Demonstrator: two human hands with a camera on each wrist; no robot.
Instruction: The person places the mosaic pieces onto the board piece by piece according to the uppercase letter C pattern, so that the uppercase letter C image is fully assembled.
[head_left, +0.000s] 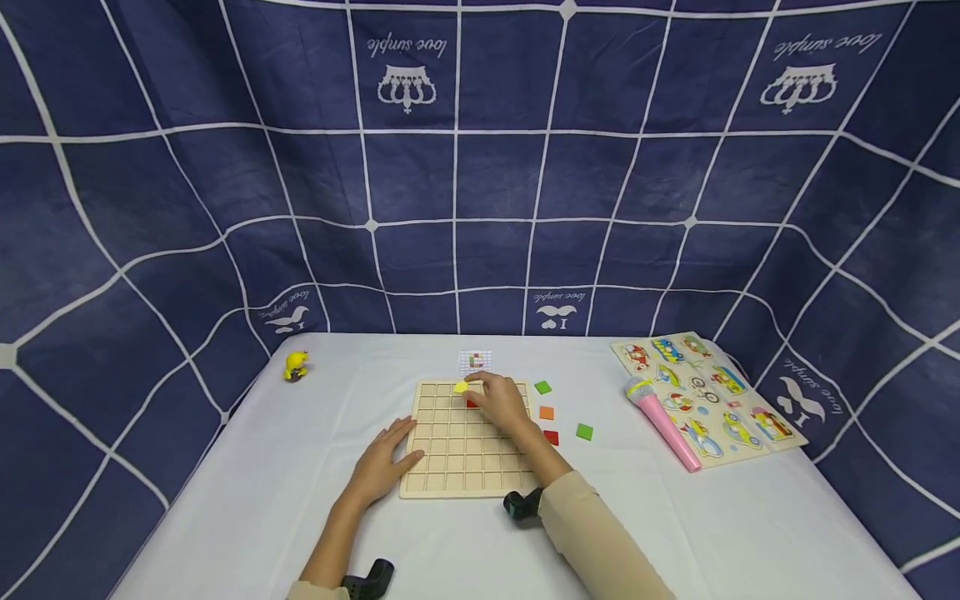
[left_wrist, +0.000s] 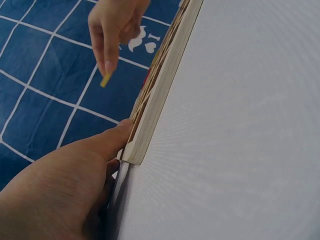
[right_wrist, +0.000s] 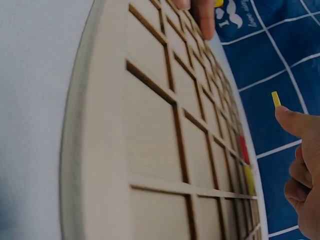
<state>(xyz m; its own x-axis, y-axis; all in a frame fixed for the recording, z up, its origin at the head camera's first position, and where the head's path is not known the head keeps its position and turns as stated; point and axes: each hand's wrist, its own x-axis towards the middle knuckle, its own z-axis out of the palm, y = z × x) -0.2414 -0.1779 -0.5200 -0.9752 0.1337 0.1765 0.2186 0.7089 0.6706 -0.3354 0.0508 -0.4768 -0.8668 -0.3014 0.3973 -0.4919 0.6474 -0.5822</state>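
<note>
My right hand (head_left: 498, 400) pinches a small yellow tile (head_left: 461, 387) between thumb and fingertips, over the far side of the wooden grid board (head_left: 465, 479). In the right wrist view the held tile stands clear above the board's surface. A red tile (right_wrist: 243, 149) and another yellow tile (right_wrist: 250, 180) sit in the board's squares. My left hand (head_left: 378, 465) rests at the board's left side, its thumb on the rim and its fingers stretched along the edge; part of them is hidden below the rim in the left wrist view.
Right of the board lie green tiles (head_left: 584, 432), an orange tile (head_left: 547, 412) and a red tile (head_left: 551, 437). A pattern card (head_left: 476, 361) lies behind it. Farther right, a pink microphone (head_left: 671, 429) rests against a picture puzzle (head_left: 720, 400). A yellow toy (head_left: 296, 366) stands far left.
</note>
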